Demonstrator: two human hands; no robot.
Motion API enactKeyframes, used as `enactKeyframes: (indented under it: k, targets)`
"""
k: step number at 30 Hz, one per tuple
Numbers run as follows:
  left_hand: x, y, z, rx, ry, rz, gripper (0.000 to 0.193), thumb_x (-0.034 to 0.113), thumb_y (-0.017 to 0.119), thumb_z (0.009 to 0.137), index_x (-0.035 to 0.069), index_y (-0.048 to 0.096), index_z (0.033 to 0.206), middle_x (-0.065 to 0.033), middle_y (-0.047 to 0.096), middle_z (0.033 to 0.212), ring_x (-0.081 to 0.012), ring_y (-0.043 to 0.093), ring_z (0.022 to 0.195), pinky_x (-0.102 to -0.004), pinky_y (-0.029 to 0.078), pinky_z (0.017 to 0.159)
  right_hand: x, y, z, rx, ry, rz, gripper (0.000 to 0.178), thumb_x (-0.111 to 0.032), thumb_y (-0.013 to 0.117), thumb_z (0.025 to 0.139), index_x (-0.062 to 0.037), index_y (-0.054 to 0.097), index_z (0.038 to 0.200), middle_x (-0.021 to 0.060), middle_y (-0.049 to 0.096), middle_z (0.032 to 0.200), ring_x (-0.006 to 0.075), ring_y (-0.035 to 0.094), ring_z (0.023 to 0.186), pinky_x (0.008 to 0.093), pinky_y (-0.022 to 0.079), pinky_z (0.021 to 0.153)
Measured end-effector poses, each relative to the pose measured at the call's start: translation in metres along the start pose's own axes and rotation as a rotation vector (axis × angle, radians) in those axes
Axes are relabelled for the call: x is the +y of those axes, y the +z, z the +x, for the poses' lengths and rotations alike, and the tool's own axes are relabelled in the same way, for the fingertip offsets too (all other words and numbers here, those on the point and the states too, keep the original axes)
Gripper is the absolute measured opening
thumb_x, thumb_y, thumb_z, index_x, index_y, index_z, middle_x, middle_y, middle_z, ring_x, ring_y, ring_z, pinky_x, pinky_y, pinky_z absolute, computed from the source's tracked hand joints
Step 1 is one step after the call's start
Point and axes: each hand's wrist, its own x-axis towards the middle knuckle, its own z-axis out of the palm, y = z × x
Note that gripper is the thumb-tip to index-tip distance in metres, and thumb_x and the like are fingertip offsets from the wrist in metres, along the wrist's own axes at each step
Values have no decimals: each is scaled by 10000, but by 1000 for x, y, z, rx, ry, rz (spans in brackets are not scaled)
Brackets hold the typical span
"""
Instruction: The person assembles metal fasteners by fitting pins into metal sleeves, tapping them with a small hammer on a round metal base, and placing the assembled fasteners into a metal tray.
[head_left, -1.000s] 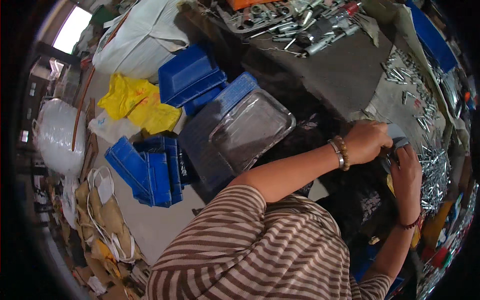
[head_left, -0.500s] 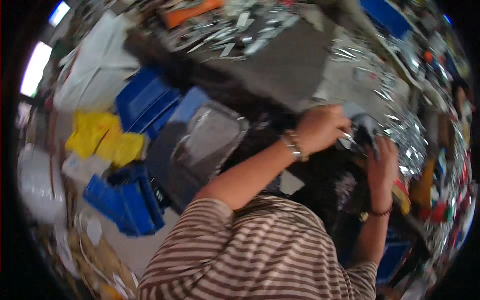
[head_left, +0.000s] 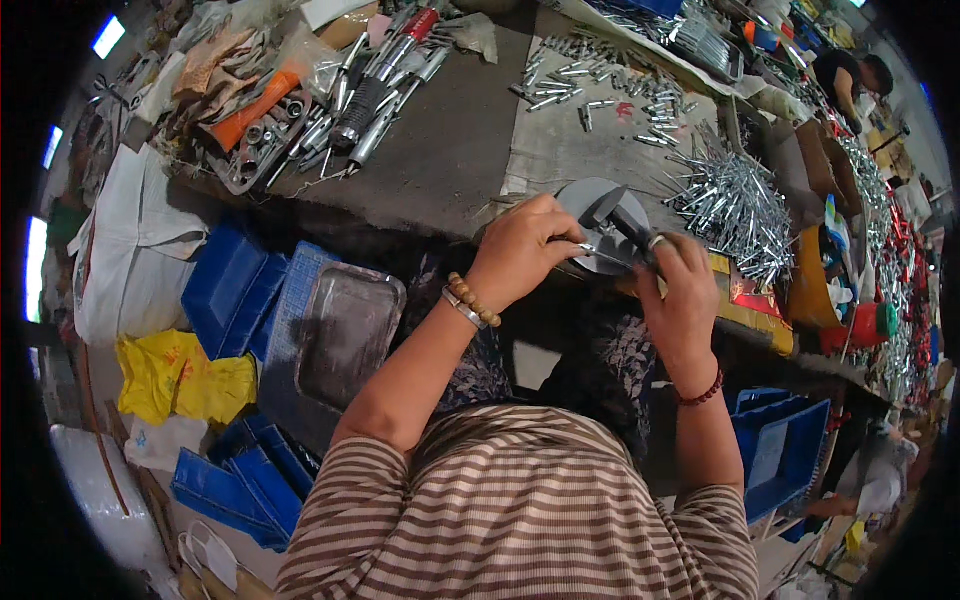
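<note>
My left hand (head_left: 522, 250) is closed, with thumb and fingertips pinching a small shiny metal pin (head_left: 592, 250) over a round grey metal disc (head_left: 575, 197) at the bench's front edge. In my right hand (head_left: 684, 300) is a hammer (head_left: 630, 222), its dark head tilted above the disc, close to the pin. My fingers hide part of the hammer's handle. Right of the disc lies a heap of thin metal rods (head_left: 738, 205). Small metal sleeves (head_left: 585, 85) are scattered on a cloth beyond it.
At the back left, tools and a ratchet-like tool with a red end (head_left: 385, 80) crowd the bench. Blue bins (head_left: 235, 290) and a dark tray (head_left: 350, 335) stand to my left. Another blue bin (head_left: 785, 455) is low on the right. A co-worker (head_left: 850, 80) sits far right.
The view has turned and sharpened from a blur. In the picture, both hands now appear further left, still over the disc area.
</note>
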Motion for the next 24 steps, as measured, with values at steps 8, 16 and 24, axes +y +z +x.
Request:
enactKeyframes:
  k: [8,16,24]
  targets:
    - [-1,0,2,-50,-35,5,129,85,783,822,43,725,930,-47,631,943,-201,633,865,-312,489,760,28,4,-5,-76,159,47,304,-14,704,830,-20,632,1125,158,629,982,393,605,956,473,491,787]
    - [-2,-3,2,-77,-50,-9,134,55,774,830,33,715,948,-59,623,957,-195,626,871,-313,489,761,-6,-28,-23,-68,137,193,296,23,674,839,-41,644,1127,147,599,943,387,633,794,440,503,673]
    - [-11,-3,3,-53,-11,-12,145,69,776,816,40,712,942,-81,617,942,-241,630,863,-331,503,764,-2,-10,-33,-119,30,23,335,41,656,817,-83,679,1127,148,629,997,367,662,805,420,542,660]
